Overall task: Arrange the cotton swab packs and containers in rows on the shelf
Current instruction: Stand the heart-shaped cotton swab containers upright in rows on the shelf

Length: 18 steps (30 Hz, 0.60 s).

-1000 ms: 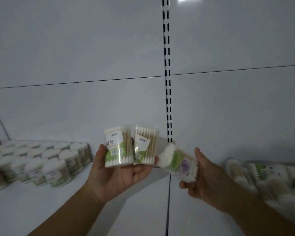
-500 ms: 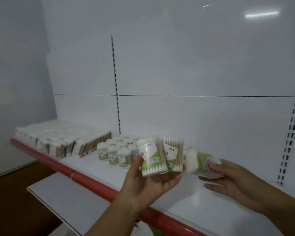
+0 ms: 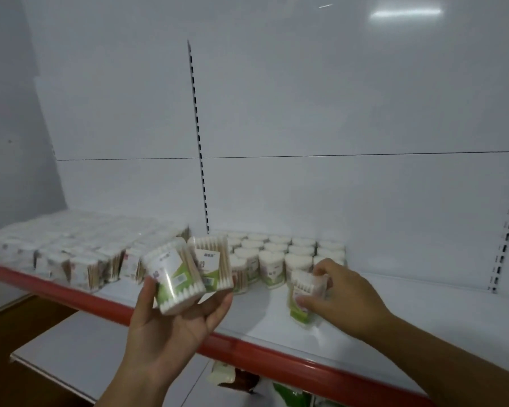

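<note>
Head view: two swab containers (image 3: 175, 276) in left hand (image 3: 177, 327) grip, one container (image 3: 305, 284) in right hand (image 3: 348, 298).

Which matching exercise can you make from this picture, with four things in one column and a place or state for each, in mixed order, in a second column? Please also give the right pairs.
Column 1
1. left hand
2. right hand
3. round containers
4. shelf edge

Column 2
A. red, along the front of the shelf
B. holds two swab containers in front of the shelf
C. stand in rows near the back panel
D. grips a single swab container beside the rows

Pairs: 1-B, 2-D, 3-C, 4-A
</note>
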{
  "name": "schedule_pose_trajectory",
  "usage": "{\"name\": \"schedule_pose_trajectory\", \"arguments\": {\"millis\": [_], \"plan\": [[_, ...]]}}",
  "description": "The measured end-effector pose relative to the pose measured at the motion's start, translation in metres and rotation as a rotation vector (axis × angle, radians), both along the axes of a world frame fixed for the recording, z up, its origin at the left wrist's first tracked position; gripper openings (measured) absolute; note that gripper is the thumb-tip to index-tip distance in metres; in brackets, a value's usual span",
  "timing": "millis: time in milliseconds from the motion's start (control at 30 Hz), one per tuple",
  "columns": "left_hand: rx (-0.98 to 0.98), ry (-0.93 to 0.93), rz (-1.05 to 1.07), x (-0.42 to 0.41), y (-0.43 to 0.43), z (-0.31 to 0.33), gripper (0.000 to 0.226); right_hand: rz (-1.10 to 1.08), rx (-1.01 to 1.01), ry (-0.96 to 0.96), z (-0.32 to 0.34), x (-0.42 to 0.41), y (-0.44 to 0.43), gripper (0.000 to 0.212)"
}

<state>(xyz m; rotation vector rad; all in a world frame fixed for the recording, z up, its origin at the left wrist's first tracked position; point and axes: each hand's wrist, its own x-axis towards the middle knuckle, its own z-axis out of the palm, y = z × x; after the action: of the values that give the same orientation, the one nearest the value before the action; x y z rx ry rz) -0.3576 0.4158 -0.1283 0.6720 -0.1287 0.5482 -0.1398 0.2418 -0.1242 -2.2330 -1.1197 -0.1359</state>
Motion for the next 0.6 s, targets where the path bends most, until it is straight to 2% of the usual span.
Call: {"name": "schedule_pose_trajectory", "arguments": {"millis": [200,267,367,467,567,600], "plan": [[0.017,0.057,-0.057,0.028,0.025,0.007,0.085,0.073,-0.033,-0.156,-0.017,0.001,0.062,0.050],[0.048,0.079,-0.083,0.034,0.038,0.008,0.085,0.140,-0.036,-0.329,-0.020,0.004,0.071,0.045],[0.100,0.106,-0.116,0.043,0.054,0.007,0.083,0.211,0.167,-0.624,-0.027,0.014,0.076,0.024],[0.112,0.101,-0.145,0.055,0.062,0.002,0.080,0.198,0.149,-0.674,-0.025,0.017,0.089,0.014],[0.093,0.109,-0.210,0.068,0.069,-0.001,0.084,0.132,-0.022,-0.648,-0.020,0.017,0.097,0.021],[0.090,0.099,-0.239,0.072,0.072,0.000,0.084,0.116,-0.068,-0.624,-0.016,0.019,0.096,0.032]]}}
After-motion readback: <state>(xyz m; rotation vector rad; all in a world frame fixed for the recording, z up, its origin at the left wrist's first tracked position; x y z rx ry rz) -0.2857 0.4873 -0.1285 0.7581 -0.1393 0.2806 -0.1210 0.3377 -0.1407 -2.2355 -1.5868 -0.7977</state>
